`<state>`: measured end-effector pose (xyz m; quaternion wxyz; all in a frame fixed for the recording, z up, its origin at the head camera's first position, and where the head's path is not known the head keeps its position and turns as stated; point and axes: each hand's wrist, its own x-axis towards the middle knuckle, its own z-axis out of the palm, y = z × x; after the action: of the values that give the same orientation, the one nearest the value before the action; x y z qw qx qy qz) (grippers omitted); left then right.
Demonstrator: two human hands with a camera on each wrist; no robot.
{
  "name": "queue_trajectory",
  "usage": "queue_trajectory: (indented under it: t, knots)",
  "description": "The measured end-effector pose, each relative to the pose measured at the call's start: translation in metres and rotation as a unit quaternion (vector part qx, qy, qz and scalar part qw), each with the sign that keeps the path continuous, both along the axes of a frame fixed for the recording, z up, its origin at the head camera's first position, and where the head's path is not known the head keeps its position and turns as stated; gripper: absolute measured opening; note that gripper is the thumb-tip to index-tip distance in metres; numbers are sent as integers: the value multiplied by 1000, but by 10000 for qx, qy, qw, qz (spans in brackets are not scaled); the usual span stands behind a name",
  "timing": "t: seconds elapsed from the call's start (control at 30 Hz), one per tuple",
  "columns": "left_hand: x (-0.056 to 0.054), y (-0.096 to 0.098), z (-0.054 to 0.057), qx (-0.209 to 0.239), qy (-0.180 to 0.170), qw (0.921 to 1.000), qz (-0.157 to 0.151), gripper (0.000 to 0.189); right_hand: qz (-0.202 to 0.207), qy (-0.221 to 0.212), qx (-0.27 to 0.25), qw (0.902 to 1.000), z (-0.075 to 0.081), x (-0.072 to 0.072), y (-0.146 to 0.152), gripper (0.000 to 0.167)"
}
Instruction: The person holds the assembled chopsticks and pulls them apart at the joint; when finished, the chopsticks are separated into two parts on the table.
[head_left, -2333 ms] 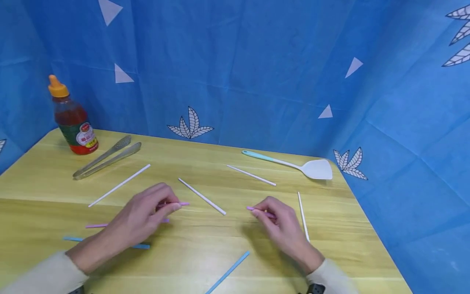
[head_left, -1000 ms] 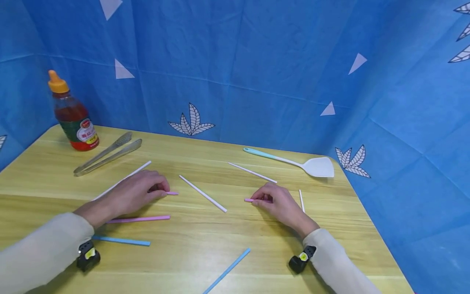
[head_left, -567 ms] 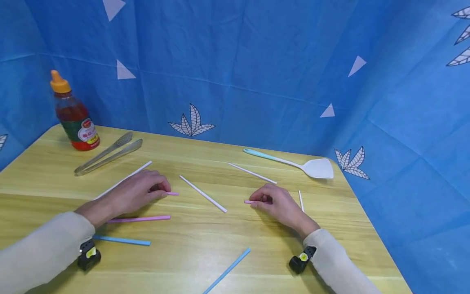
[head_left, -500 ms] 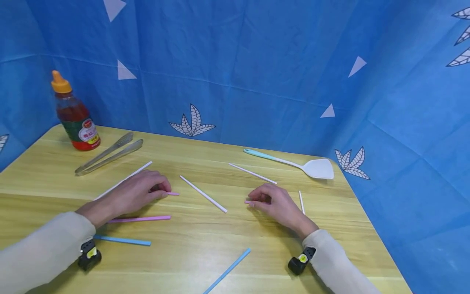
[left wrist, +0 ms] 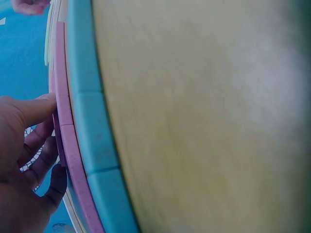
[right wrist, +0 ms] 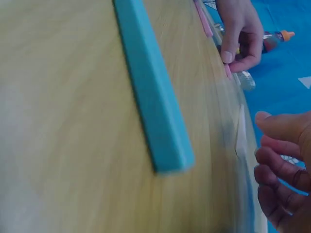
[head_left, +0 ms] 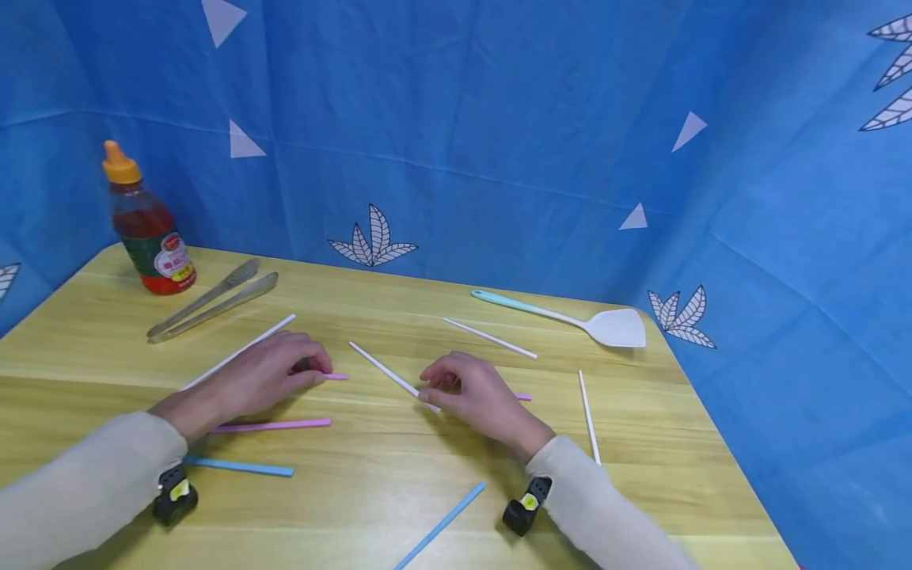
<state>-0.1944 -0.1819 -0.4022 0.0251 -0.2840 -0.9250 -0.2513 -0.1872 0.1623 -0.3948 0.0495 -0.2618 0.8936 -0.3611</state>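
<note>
My left hand (head_left: 274, 368) pinches a thin pink stick (head_left: 337, 377) between thumb and fingers; most of that stick is hidden by the hand. A second pink stick (head_left: 285, 424) lies just below that wrist, and a blue stick (head_left: 245, 467) lies nearer to me. Over the lower end of a white stick (head_left: 385, 370) hovers my right hand (head_left: 473, 396), fingers loosely bent. The right wrist view shows its thumb (right wrist: 282, 125) apart from the fingers, nothing between them. Behind that hand, one end of another pink stick (head_left: 523, 397) shows on the table.
Other white sticks lie at left (head_left: 238, 352), at back (head_left: 492, 338) and at right (head_left: 589, 416). A blue stick (head_left: 442, 522) points toward me. Tongs (head_left: 207, 305), a sauce bottle (head_left: 153, 237) and a white spatula (head_left: 616, 328) stand or lie along the back. Blue cloth (head_left: 456, 142) hangs behind.
My right hand has let go of its pink stick, which now lies on the table, and has moved left to the white stick. The left hand stays on its pink stick, set down lower than earlier.
</note>
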Motion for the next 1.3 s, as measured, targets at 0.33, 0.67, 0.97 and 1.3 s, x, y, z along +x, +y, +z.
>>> queue_trajectory:
  t: [0.33,0.67,0.97,1.3]
  knots:
    - [0,1,-1,20,-54,10000,-26,14,-81,23,514,9986,-4,-7,-22,9]
    - [-1,2,1,64,-33,10000,-51,10,-181,367,578,9975,10,-8,-24,7]
    - [5,3,26,547,-277,9975,357,18,54,672,404,9969,26,0,-12,8]
    - [26,34,46,1012,-821,9913,-184,22,394,1020,209,9938,22,22,-1,7]
